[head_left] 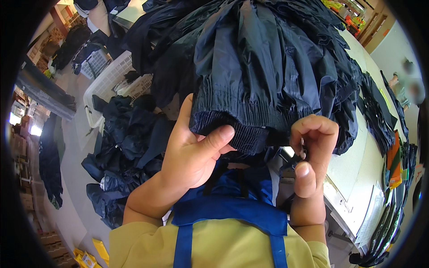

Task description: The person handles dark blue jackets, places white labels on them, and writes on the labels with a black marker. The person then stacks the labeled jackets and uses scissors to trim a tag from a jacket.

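A dark navy garment (241, 58) with a gathered elastic edge (223, 100) hangs toward me from a large heap of the same shiny cloth. My left hand (192, 149) is closed on the left end of that elastic edge, thumb inside the opening and fingers behind. At its right end is my right hand (315, 154), with fingers curled against the cloth. A small metal tool (303, 149) shows between the right thumb and fingers; most of it is hidden in the hand, so its kind does not show.
The pile lies over a pale table (353, 169) that runs along the right, with more dark garments (377, 111) and an orange item (394, 161). On the left, a white plastic basket (96, 91) stands by a heap of dark cloth (129, 134). Another person (406, 89) is at far right.
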The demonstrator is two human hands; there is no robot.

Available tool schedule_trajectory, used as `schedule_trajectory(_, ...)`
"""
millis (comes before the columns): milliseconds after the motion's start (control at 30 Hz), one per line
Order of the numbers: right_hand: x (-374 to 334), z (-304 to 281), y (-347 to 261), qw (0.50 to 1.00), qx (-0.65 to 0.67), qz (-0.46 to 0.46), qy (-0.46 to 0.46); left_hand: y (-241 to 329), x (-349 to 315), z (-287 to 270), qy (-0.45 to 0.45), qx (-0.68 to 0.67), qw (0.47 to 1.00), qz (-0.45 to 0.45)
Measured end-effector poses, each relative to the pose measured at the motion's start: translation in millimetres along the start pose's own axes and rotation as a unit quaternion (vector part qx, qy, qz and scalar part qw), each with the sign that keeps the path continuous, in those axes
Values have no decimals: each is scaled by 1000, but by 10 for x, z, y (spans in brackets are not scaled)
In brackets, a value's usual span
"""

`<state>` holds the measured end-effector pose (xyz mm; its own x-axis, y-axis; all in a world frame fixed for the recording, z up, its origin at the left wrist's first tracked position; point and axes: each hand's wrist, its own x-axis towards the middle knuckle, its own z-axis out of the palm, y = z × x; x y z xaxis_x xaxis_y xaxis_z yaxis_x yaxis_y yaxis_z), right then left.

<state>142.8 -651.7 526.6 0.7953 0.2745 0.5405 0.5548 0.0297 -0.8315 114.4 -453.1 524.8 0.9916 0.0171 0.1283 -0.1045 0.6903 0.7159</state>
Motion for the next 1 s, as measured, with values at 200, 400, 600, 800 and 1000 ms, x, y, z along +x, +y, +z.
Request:
schedule_trajectory(200, 39, -25, 18, 968, -212, -137, -9, -44, -8, -92, 0, 31, 1000, 0)
schedule_trajectory(400, 105, 3, -30, 963, -224, -147, -23, -50, -20, -90, -26, 21, 999, 14)
schedule_trajectory(600, 122, 25, 2, 958, -229, -169, -23, -51, -21, -82, -25, 40, 999, 20)
schedule_trajectory(800, 67, 16, 64, 977, -165, -134, 18, -55, -4, -66, -13, 36, 999, 15)
schedule_trajectory(1000, 8, -32, -5, 974, -190, -123, -20, -46, -10, -58, -7, 34, 999, 7)
